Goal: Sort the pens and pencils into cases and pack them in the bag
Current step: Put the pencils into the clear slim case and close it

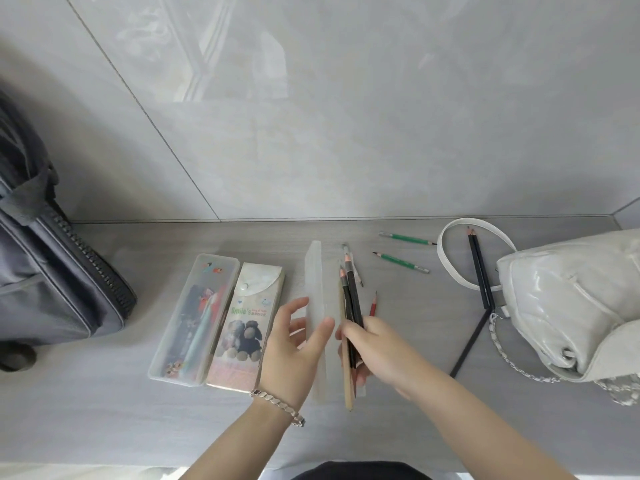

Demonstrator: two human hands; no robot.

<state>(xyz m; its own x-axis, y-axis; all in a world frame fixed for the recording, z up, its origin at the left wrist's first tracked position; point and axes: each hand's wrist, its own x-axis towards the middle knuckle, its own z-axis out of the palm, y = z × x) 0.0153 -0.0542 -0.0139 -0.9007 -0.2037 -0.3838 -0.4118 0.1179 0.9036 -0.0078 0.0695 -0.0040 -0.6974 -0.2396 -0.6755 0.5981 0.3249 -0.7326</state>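
1. Holding a bundle of pencils [350, 317], the right hand [375, 344] has its fingers curled shut round them, tips pointing away, probably gathered for loading at once; about four, exact count unclear.
2. Head view: left hand [294, 344] is spread open, grasping nothing, fingers resting over the frosted translucent open case [317, 271], likely steadying it for loading.
3. Closed cases, two: clear plastic box with pens inside [194, 320], and a printed snap-flap case with plush animals picture [246, 327], touching side by side.
4. Loose on the grey table [104, 410]: two green pencils [401, 263], one red pencil [373, 304], three dark pencils [479, 271] near the white quilted handbag [571, 306].
5. Grey zip bag [52, 265] sits far left, unpacked.
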